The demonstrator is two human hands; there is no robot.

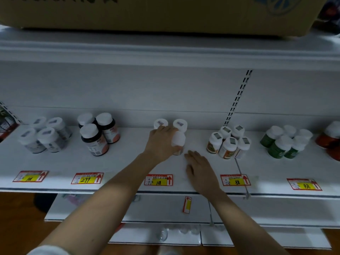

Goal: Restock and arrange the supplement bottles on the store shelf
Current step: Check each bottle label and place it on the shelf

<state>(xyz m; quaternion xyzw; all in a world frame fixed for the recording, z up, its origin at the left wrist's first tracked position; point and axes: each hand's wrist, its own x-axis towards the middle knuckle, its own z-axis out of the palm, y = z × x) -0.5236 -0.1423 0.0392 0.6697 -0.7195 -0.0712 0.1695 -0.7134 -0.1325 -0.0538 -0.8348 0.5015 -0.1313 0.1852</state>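
Your left hand (161,142): it wraps around the bottle (178,142) and holds it by the side.
Bottle: it stands up on the shelf (128,162), white cap on top, long side up and down, near the middle between the front and back edges.
Behind it: two white-capped bottles (171,123) stand near the back edge.
Your right hand (199,169): it lies flat with straight fingers, just right of the bottle; it probably rests on the shelf.
Front edge: the 118 price tag (158,180) sits just below.
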